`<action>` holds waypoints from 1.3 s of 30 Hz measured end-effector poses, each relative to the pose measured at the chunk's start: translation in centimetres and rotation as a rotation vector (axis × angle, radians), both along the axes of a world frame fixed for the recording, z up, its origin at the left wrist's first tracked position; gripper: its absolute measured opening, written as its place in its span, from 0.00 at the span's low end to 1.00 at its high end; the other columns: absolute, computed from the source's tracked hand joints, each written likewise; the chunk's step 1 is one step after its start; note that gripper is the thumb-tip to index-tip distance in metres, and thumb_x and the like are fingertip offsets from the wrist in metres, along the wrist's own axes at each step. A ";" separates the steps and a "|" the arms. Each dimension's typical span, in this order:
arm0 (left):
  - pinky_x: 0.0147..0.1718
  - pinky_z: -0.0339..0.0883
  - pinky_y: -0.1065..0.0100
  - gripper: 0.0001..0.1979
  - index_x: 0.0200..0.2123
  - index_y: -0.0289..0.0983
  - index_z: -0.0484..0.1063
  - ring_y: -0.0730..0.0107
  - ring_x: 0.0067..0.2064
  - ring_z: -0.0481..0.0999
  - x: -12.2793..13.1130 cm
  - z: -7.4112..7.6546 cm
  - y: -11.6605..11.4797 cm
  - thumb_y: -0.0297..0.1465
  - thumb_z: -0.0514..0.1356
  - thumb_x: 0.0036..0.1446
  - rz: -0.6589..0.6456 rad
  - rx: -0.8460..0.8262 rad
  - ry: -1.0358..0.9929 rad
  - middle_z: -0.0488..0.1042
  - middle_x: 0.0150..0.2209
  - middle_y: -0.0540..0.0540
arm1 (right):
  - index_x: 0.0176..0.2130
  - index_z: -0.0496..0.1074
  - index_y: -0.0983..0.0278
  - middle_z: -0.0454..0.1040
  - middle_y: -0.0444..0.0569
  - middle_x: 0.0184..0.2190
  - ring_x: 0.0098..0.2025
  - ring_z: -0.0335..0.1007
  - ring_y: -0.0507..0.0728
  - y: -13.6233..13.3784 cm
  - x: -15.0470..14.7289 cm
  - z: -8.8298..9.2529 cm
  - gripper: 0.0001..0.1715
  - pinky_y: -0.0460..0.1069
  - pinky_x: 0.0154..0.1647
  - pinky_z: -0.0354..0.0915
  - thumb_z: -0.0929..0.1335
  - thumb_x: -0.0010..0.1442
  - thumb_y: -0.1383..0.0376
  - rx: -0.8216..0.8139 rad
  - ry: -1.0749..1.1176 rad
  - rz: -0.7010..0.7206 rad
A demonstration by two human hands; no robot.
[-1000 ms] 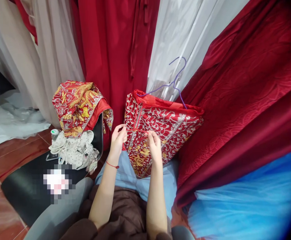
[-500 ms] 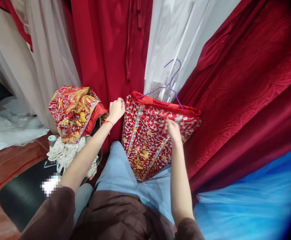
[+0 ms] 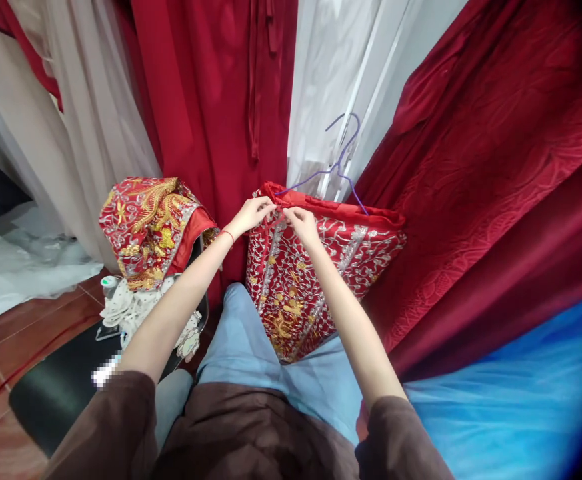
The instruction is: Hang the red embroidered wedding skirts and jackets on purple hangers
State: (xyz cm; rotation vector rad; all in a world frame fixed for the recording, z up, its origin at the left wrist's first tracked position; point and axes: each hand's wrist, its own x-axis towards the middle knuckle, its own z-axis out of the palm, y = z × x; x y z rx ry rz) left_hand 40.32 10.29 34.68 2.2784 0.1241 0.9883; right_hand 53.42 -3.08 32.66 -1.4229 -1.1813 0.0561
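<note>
A red garment with silver and gold embroidery (image 3: 315, 273) rests against my lap, hung on a purple wire hanger (image 3: 341, 160). Both hands meet at its upper left edge, near the collar. My left hand (image 3: 253, 213), with a red string round the wrist, pinches the fabric there. My right hand (image 3: 301, 223) pinches the same spot from the other side; a thin red tie seems to run between the fingers.
A second embroidered red garment (image 3: 153, 223) is draped over a black chair (image 3: 55, 393), with a white patterned bundle (image 3: 135, 307) below it. Red (image 3: 221, 100), white (image 3: 331, 73) and beige gowns hang behind. Blue tulle (image 3: 511, 400) lies at right. Terracotta floor tiles at left.
Both hands rose from the garment's middle to its top edge. The left went out to the upper left corner, then the right came across to meet it near the collar.
</note>
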 end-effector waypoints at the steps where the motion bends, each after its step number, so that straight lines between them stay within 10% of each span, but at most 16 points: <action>1: 0.32 0.64 0.70 0.14 0.28 0.36 0.69 0.71 0.26 0.71 -0.3 0.0 0.3 0.39 0.56 0.62 0.017 0.008 0.000 0.73 0.23 0.49 | 0.26 0.72 0.64 0.77 0.47 0.28 0.34 0.73 0.55 -0.4 0.6 0.2 0.16 0.50 0.44 0.67 0.66 0.59 0.56 -0.003 0.013 -0.049; 17: 0.33 0.59 0.70 0.16 0.30 0.37 0.69 0.70 0.29 0.68 -0.2 1.6 -0.9 0.42 0.52 0.62 -0.040 0.126 0.055 0.72 0.25 0.50 | 0.29 0.66 0.62 0.76 0.43 0.28 0.31 0.71 0.51 1.9 -0.7 0.2 0.16 0.46 0.38 0.67 0.67 0.59 0.53 -0.072 0.100 0.137; 21: 0.33 0.58 0.69 0.13 0.25 0.38 0.66 0.70 0.27 0.65 0.1 1.2 0.2 0.37 0.54 0.60 0.121 0.090 0.005 0.70 0.23 0.50 | 0.27 0.68 0.62 0.77 0.45 0.27 0.33 0.73 0.52 -0.1 0.7 1.3 0.17 0.47 0.40 0.67 0.63 0.64 0.57 -0.077 0.015 -0.027; 26: 0.28 0.57 0.71 0.09 0.27 0.38 0.66 0.74 0.24 0.61 1.5 0.5 0.1 0.34 0.55 0.59 0.172 -0.231 -0.059 0.65 0.22 0.52 | 0.26 0.66 0.62 0.75 0.46 0.25 0.29 0.70 0.51 -1.6 1.4 2.4 0.14 0.45 0.35 0.65 0.62 0.63 0.62 -0.067 0.133 -0.120; 32: 0.20 0.42 0.73 0.08 0.27 0.38 0.70 0.78 0.19 0.48 0.2 0.9 0.2 0.28 0.52 0.53 -0.071 -0.524 -0.041 0.56 0.20 0.54 | 0.24 0.64 0.62 0.67 0.43 0.18 0.18 0.57 0.49 -1.8 1.0 2.4 0.14 0.45 0.23 0.58 0.58 0.59 0.67 -0.159 0.349 -0.080; 36: 0.24 0.54 0.69 0.09 0.18 0.37 0.73 0.73 0.21 0.58 -1.0 1.0 0.6 0.27 0.57 0.47 0.240 -0.213 0.132 0.62 0.16 0.49 | 0.20 0.68 0.62 0.62 0.42 0.14 0.19 0.57 0.51 -2.3 0.8 2.0 0.13 0.48 0.27 0.60 0.64 0.55 0.67 -0.163 0.265 -0.165; 39: 0.32 0.61 0.66 0.07 0.27 0.37 0.80 0.67 0.27 0.68 -0.5 1.1 -0.2 0.31 0.61 0.50 0.471 -0.053 -0.105 0.71 0.20 0.47 | 0.24 0.75 0.64 0.63 0.40 0.14 0.21 0.57 0.50 -2.8 0.3 2.0 0.07 0.47 0.27 0.57 0.69 0.51 0.67 -0.249 0.144 -0.070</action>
